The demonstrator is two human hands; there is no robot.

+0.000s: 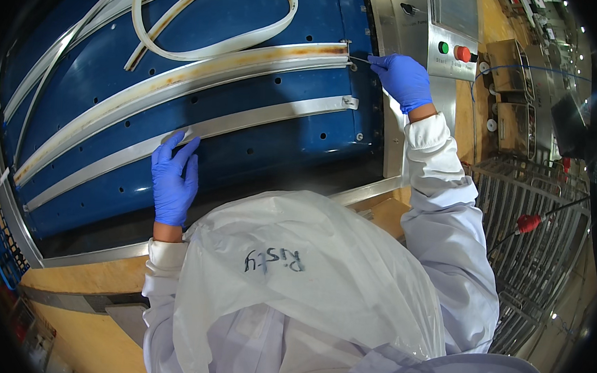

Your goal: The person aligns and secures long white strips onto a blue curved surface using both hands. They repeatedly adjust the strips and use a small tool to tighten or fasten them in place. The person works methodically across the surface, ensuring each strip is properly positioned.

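My right hand (pixel 402 80), in a blue glove, is closed in a pinch on a thin metal rod (pixel 359 59). The rod reaches to the right end of a long white seal strip (pixel 252 55) with brown stains, which lies along a metal rail on a blue panel (pixel 281 127). My left hand (pixel 174 182), also gloved in blue, is open with fingers apart. Its fingertips rest at a flat pale metal bar (pixel 262 116) below the strip. A small white bit shows by those fingertips; I cannot tell what it is.
A loose white strip (pixel 267 34) lies looped on the panel's far side. A steel control box with a green button (pixel 444 48) and a red button (pixel 462 53) stands right of my right hand. Metal racks (pixel 535 228) are farther right. White plastic covering (pixel 309 242) hides the lower middle.
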